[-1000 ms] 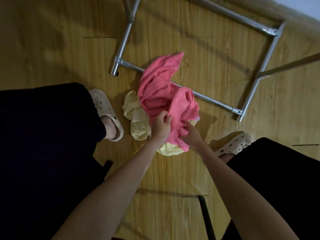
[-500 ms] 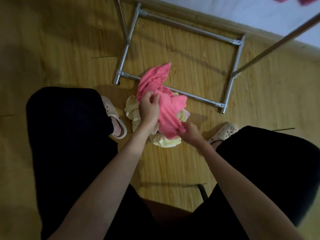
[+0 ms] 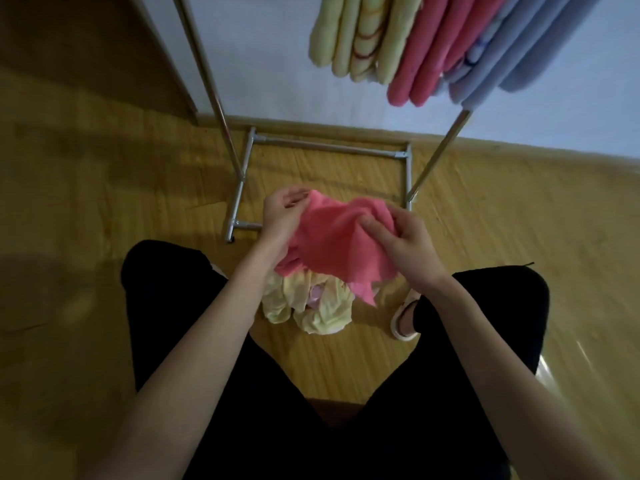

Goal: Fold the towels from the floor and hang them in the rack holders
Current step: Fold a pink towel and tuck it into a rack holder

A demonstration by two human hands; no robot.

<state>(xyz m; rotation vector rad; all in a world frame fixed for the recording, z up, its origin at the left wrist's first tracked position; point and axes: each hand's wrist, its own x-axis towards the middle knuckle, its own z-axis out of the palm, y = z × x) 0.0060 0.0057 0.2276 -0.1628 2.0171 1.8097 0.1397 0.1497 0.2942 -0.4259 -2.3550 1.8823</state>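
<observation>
A crumpled pink towel (image 3: 332, 244) hangs in the air between my two hands. My left hand (image 3: 282, 216) pinches its upper left edge. My right hand (image 3: 401, 240) grips its upper right edge, fingers curled into the cloth. Below it, a yellow towel (image 3: 311, 306) lies bunched on the wooden floor between my legs. The metal rack (image 3: 329, 147) stands just beyond, its base frame on the floor. Folded yellow towels (image 3: 360, 39), pink towels (image 3: 426, 60) and blue towels (image 3: 512, 53) hang from it at the upper right.
My black-trousered legs (image 3: 166, 306) frame the yellow pile, with a pale sandal (image 3: 403, 320) on the right. The rack's slanted poles (image 3: 204, 81) rise left and right. A white wall (image 3: 270, 64) and skirting board run behind the rack.
Both hands have lifted the pink towel off the yellow pile and spread it between them. The view has tilted up, bringing the hung towels into sight.
</observation>
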